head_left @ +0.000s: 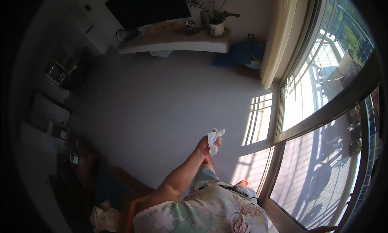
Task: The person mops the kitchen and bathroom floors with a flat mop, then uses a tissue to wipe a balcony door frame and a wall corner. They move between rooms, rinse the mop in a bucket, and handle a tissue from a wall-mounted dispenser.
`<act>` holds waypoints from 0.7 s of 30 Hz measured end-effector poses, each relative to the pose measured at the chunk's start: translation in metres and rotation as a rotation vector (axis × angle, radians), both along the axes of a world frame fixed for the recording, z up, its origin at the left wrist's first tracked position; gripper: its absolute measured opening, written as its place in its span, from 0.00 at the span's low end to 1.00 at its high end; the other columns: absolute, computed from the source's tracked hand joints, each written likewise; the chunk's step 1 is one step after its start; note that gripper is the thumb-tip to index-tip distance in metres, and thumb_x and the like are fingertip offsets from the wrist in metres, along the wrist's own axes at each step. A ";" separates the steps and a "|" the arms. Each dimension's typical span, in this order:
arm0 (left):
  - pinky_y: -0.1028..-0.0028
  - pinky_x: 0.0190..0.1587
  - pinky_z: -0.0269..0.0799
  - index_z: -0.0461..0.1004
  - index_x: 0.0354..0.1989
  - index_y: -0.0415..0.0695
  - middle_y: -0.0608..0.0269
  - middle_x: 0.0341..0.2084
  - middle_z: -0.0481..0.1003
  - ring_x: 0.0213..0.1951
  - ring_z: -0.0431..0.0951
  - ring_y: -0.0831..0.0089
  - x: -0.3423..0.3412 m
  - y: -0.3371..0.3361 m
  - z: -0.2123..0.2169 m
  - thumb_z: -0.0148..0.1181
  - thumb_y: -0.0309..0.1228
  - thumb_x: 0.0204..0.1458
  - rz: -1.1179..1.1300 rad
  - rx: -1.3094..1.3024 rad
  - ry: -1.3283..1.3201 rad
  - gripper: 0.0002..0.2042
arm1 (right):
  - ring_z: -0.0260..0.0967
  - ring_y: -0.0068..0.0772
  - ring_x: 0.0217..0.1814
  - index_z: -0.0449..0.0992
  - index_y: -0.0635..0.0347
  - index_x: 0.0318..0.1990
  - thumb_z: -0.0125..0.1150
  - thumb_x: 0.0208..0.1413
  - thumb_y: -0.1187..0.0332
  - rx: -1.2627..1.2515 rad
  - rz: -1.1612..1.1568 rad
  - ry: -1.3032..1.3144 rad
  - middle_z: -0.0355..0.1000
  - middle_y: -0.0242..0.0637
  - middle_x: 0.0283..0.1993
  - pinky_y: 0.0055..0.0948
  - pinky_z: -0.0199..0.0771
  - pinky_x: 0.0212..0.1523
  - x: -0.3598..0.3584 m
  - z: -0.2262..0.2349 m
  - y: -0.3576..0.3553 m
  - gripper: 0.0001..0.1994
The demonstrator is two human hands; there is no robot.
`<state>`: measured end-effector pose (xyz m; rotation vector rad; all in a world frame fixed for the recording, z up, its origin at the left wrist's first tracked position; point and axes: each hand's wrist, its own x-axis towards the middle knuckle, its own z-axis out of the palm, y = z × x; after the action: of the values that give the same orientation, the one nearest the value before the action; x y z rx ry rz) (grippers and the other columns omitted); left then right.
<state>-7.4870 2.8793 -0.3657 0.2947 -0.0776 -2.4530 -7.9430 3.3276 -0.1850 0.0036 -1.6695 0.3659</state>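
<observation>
My left hand [204, 145] reaches forward over the floor, its fingers closed round a crumpled white tissue [212, 143]. The tissue's ends stick out above and below the fingers. My left forearm [180, 174] comes up from a short sleeve with a pastel puzzle-piece pattern. My right hand does not show. Below the hand are my feet in orange footwear [243, 183], one partly hidden by the arm.
To the right runs a large sliding window [279, 160], with sunlit patches [257, 120] on the grey floor [161, 99] beside it. A low shelf [178, 45] bearing a potted plant [216, 29] stands ahead under a dark television [149, 9]. A wooden chair [128, 208] is close at lower left.
</observation>
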 end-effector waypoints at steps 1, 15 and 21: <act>0.80 0.26 0.58 0.72 0.33 0.45 0.67 0.25 0.63 0.23 0.60 0.79 0.019 -0.014 -0.002 0.53 0.31 0.53 0.012 0.001 0.032 0.05 | 0.72 0.38 0.43 0.74 0.60 0.45 0.56 0.53 0.48 0.005 0.144 -0.078 0.73 0.41 0.42 0.35 0.73 0.40 -0.004 -0.010 -0.040 0.23; 0.80 0.24 0.59 0.69 0.29 0.47 0.68 0.23 0.65 0.23 0.63 0.79 0.484 -0.123 0.002 0.53 0.32 0.54 0.809 -0.142 -0.048 0.04 | 0.71 0.30 0.28 0.71 0.60 0.36 0.53 0.53 0.66 1.253 0.393 -2.683 0.71 0.36 0.26 0.26 0.71 0.28 0.360 -0.352 -0.466 0.08; 0.80 0.23 0.59 0.68 0.30 0.47 0.67 0.22 0.66 0.22 0.63 0.78 0.646 -0.136 -0.025 0.53 0.36 0.55 0.992 0.292 -0.324 0.07 | 0.69 0.28 0.27 0.72 0.60 0.34 0.53 0.51 0.66 1.438 0.627 -2.329 0.70 0.34 0.26 0.25 0.70 0.27 0.482 -0.370 -0.724 0.08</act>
<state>-6.8408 2.7431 -0.3909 0.6686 0.2392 -1.4121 -7.4606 2.6033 -0.5550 1.8175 -3.7189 -1.0017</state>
